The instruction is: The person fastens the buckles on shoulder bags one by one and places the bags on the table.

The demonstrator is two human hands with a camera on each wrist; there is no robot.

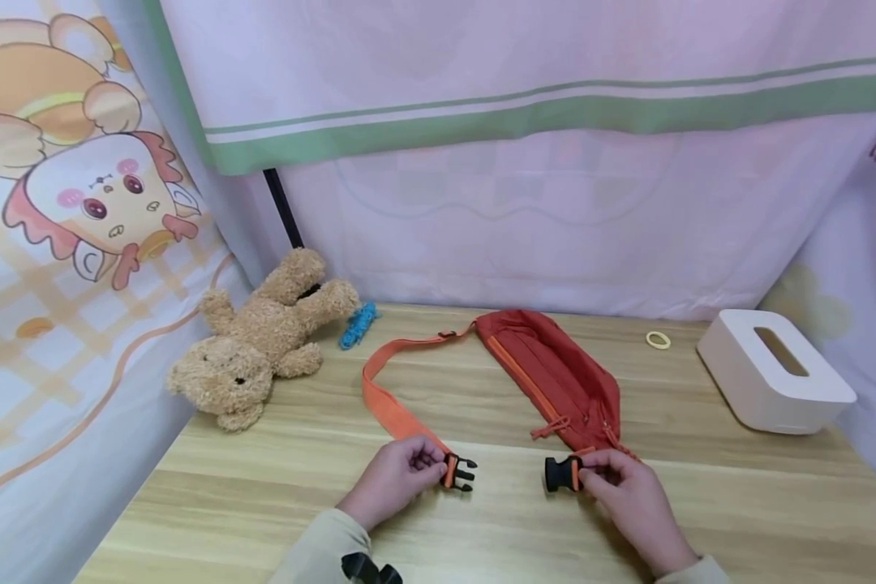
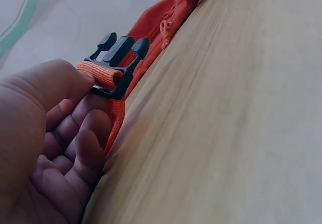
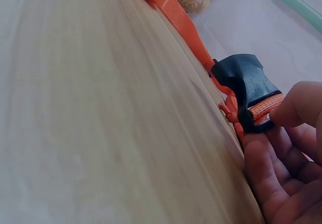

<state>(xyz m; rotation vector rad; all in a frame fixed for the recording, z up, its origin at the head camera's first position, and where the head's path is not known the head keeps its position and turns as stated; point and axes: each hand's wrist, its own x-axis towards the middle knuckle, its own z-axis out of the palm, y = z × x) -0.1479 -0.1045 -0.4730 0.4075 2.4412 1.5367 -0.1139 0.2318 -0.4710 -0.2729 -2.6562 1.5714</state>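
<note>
Waist bag [image 1: 555, 377], red-orange, lies in the middle of the frame on the wooden table [image 1: 701, 503]. Your left hand [image 1: 394, 478] pinches the pronged buckle half [image 1: 458, 472] at the end of the orange strap [image 1: 394, 410]. Your right hand [image 1: 631, 495] pinches the socket buckle half [image 1: 560, 474]. Both halves are near each other, not touching. At the left lies a teddy bear [image 1: 263, 341], at the right a white tissue box [image 1: 770, 373].
</note>
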